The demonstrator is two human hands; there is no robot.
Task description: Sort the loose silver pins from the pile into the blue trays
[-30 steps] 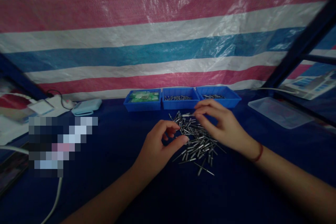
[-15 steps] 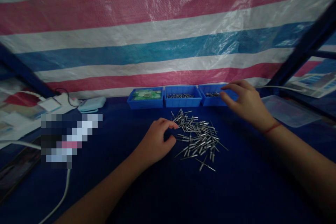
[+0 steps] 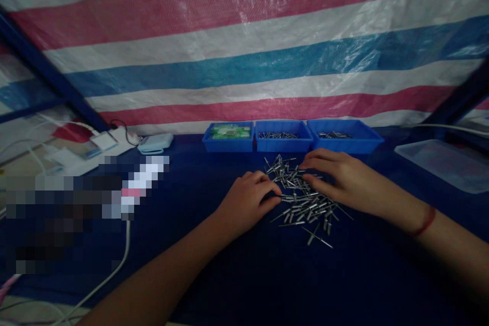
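Note:
A loose pile of silver blind rivets [image 3: 309,206] lies on the dark blue table top. At the pile's left edge, the thumb and forefinger of my left hand [image 3: 250,201] come together on a rivet [image 3: 289,197]. My right hand [image 3: 340,178] hovers over the upper right of the pile, thumb and fingers apart, with nothing visible between them. Behind the pile, the middle blue bin [image 3: 284,145] and the right blue bin [image 3: 347,145] each contain some rivets. The left blue bin [image 3: 228,146] holds green and clear plastic packets.
A pale blue case [image 3: 155,143] and a white power strip [image 3: 120,143] sit at the back left. White cables [image 3: 128,244] run down the left side. A clear plastic lid [image 3: 443,163] lies at the right. Striped sheeting [image 3: 244,76] hangs behind.
My right hand has moved from the right bin down to the pile. My left thumb and forefinger have drawn together at the pile's edge. The view has shifted somewhat left.

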